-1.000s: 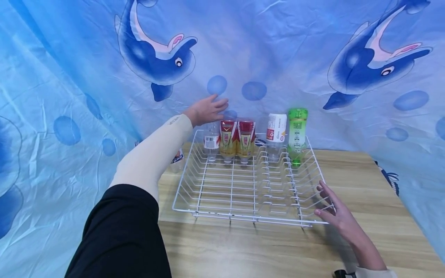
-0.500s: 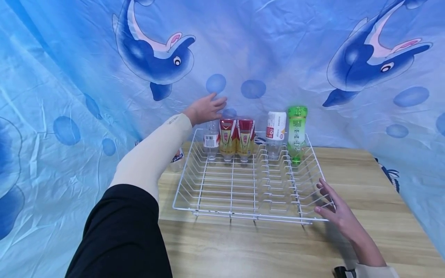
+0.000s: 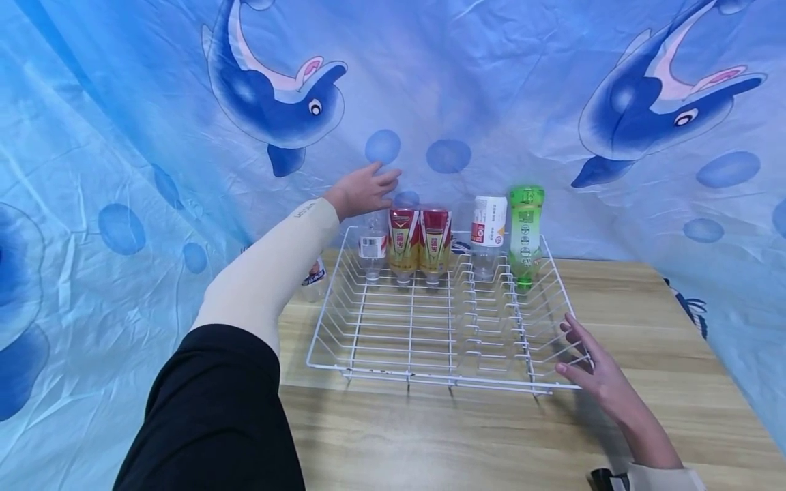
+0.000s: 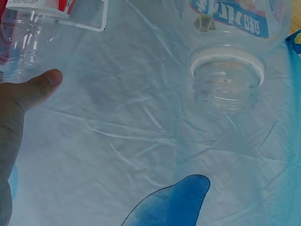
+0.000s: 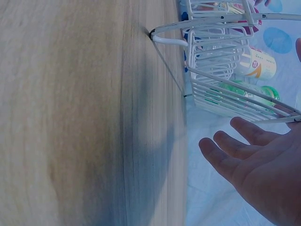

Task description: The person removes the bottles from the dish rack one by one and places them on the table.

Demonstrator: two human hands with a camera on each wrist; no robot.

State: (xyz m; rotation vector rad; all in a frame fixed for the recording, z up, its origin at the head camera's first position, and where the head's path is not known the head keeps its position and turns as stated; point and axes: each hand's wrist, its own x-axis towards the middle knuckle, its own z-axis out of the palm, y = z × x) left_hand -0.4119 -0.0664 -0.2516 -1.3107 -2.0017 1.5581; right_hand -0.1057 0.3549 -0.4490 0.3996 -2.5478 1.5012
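Creased, glossy blue plastic sheeting (image 3: 491, 109), printed with curling dolphins and rounded bubbles, walls you in behind and at both sides. It meets a pale tabletop (image 3: 399, 440) with smooth, streaky wood grain. On that tabletop, reaching towards its far edge, sits a white wire dish rack (image 3: 430, 379), its thin coated rods forming a shallow basket with looped dividers and dark chips along the near rim.

Along the rack's far edge, bottles stand neck down. At its far left corner is a clear, ribbed plastic bottle with a white-and-red label (image 3: 372, 249); beside it are two tapering red-and-gold bottles with clear necks (image 3: 419, 247). Further right come a clear bottle with a broad white label (image 3: 489, 225) and, by the far right corner, a translucent green bottle (image 3: 525, 239). Outside the rack's left edge, an uncapped clear bottle with a blue label (image 4: 228, 77) shows its threaded neck.

Your left hand (image 3: 362, 193) is spread wide over the far left corner, holding nothing; whether it touches the bottle below, you cannot tell. Your right hand (image 3: 604, 378) straddles the rack's right rim near the near right corner, fingers loosely extended, without a grip.
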